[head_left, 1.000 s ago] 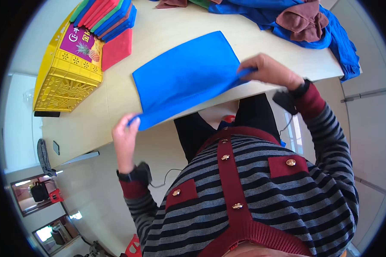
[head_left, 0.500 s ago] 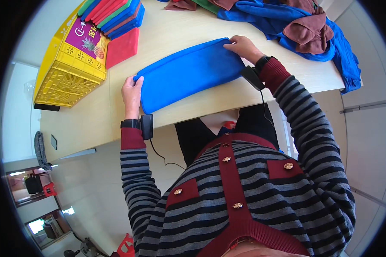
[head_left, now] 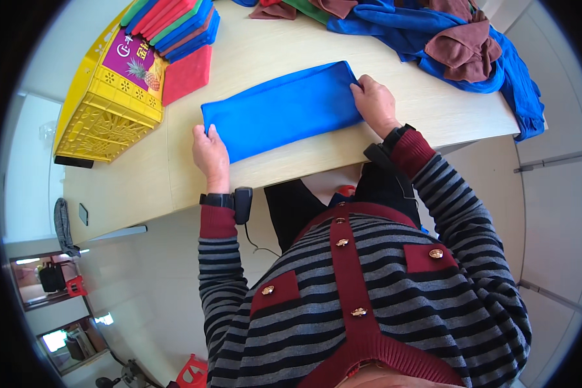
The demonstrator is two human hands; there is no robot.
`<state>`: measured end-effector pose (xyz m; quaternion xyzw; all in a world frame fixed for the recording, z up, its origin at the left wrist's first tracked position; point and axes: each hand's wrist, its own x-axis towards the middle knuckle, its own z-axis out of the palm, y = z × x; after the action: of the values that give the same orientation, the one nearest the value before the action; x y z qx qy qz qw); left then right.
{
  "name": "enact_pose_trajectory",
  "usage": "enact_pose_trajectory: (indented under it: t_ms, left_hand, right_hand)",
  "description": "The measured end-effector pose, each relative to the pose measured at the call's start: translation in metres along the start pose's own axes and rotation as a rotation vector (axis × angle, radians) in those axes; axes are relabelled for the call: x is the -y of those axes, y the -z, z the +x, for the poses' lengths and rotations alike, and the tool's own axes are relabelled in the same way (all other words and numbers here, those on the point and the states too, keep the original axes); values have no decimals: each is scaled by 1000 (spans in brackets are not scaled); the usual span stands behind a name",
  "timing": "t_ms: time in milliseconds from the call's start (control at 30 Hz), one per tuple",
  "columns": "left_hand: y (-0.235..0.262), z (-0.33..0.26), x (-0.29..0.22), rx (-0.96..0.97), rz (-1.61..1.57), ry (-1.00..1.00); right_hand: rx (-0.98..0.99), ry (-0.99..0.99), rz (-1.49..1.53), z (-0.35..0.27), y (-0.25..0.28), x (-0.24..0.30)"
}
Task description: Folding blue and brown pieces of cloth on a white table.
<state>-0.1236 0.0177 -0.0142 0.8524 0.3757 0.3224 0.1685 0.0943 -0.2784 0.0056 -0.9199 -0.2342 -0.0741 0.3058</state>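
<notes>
A folded blue cloth (head_left: 283, 110) lies flat as a long strip on the pale wooden table (head_left: 258, 171), just above the middle of the frame. The left hand (head_left: 208, 150) pinches its lower-left end with fingers curled over the edge, while the right hand (head_left: 373, 100) presses on and grips its right end. A yellow plastic crate (head_left: 103, 110) holding a stack of folded cloths (head_left: 174, 22) stands at the upper left, and a heap of loose blue and brown cloths (head_left: 459, 39) fills the upper right.
</notes>
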Motion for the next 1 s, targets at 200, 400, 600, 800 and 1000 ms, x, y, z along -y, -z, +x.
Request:
enact_pose_trajectory:
  t_ms: [200,400,600,800,1000]
  left_hand:
    - [-4,-4,-8,-21,203,-89]
    - [-2,-3,-11,29,307,-103]
    - [5,-16,-18,99,330,-104]
    - [14,-35,-27,136,357,-71]
    - [31,-39,-39,42,318,-62]
  right_hand:
    - [-42,11,-109,-6,-4,-1]
    - [-16,32,-150,-8,-1,-2]
    - [42,14,-187,-12,8,-11]
    - [58,52,-219,-27,21,-18]
    - [-99,219,-168,-32,42,-10]
